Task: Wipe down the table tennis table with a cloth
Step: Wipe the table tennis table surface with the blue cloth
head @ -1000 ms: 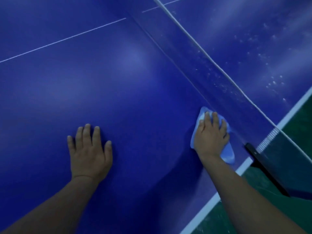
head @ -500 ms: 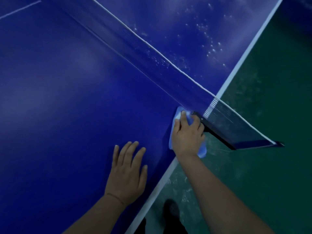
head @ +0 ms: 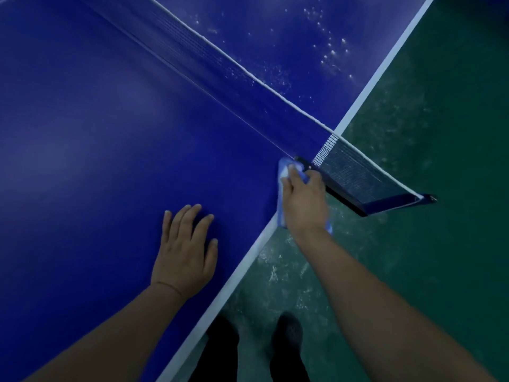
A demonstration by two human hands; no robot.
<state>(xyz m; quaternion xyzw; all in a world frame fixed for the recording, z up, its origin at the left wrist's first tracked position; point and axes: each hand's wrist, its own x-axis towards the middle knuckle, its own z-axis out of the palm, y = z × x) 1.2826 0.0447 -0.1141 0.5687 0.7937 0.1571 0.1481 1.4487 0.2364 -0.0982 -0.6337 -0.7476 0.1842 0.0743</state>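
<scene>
Cloth [head: 283,172], light blue, sits at the right edge of the blue table [head: 110,133], a bit right of the middle of the frame. It lies right where the net [head: 355,175] meets the table's side. Part of the cloth hangs over the white edge line, and a small corner pokes out below the wrist.

The right hand [head: 304,201] lies on top of the cloth with its fingers bent over it, holding it down against the table. Its fingertips are close to the black net clamp [head: 301,162].

The left hand [head: 186,249] rests flat on the table, lower middle of the frame. Its fingers are straight and a little spread, and it holds nothing. It is near the right hand but not touching it.

The net runs from the top of the frame down to the right and sticks out past the table over the green floor [head: 427,271]. Beyond the net, in the upper right, the table has many small white spots [head: 330,53] on it.

At the bottom of the frame, two dark shoes [head: 286,334] stand on the floor.
</scene>
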